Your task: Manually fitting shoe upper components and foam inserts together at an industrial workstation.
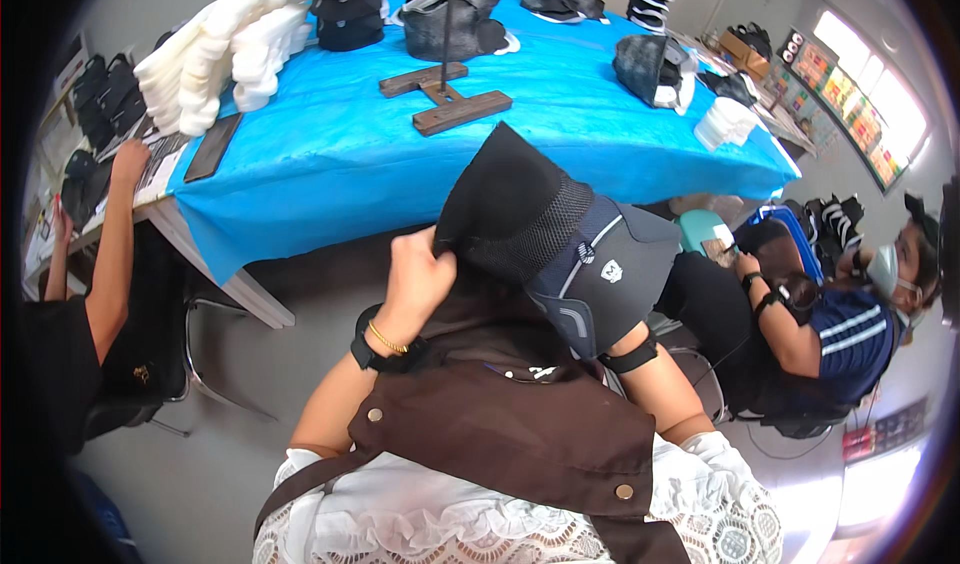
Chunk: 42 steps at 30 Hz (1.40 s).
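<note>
In front of me, over my brown apron (490, 419), I hold up a padded fabric piece (610, 249). It is black and dark grey with a mesh band, light piping and a small white shield emblem; its exact kind I cannot make out. Closed on its black left edge is my left hand (418, 279), with a gold bracelet and black band at the wrist. My right forearm (655, 374), with a black strap, reaches up behind the grey side. The piece hides my right hand and its fingers.
A blue-covered table (340, 154) stands ahead. On it are white foam-like pads (205, 54), a dark stack (345, 9), a wooden base with a thin pole (460, 109), and black fabric pieces (650, 69). A masked person (850, 329) sits at right; another person's arm (110, 244) is at left.
</note>
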Available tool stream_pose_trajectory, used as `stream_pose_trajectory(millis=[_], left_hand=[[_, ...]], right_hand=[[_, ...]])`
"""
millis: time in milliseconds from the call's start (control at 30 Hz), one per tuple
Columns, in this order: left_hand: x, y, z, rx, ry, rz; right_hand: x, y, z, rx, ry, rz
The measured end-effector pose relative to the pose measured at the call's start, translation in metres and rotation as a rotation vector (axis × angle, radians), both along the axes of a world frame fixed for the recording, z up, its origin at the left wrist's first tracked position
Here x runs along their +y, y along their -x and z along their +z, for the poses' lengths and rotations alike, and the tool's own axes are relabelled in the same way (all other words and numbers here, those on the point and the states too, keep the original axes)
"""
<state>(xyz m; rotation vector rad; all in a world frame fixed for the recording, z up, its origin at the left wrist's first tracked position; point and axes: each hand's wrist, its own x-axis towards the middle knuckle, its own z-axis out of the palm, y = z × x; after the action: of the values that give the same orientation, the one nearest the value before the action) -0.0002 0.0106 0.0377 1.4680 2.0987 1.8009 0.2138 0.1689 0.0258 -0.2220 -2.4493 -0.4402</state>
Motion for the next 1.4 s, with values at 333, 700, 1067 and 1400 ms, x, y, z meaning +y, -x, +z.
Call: stream_pose_trajectory(millis=[333, 700, 1067, 1400], left_hand=[[-0.012, 0.009, 0.005, -0.335, -0.154, -0.39], [-0.047, -0.002, 0.008, -0.721, -0.243, -0.545], [-0.059, 0.019, -0.016, 0.585, -0.286, 0.057], [-0.055, 0.065, -0.04, 0.412, -0.157, 0.033]], right_hand=[[-0.023, -0.006, 0.072, -0.099, 0.169, -0.005], [-0.041, -0.004, 0.11, -0.167, 0.06, 0.276], [0.056, -0.013, -0.079, -0.176, 2.52, 0.787], [0.04, -0.008, -0.044, -0.266, 1.853, 0.642]])
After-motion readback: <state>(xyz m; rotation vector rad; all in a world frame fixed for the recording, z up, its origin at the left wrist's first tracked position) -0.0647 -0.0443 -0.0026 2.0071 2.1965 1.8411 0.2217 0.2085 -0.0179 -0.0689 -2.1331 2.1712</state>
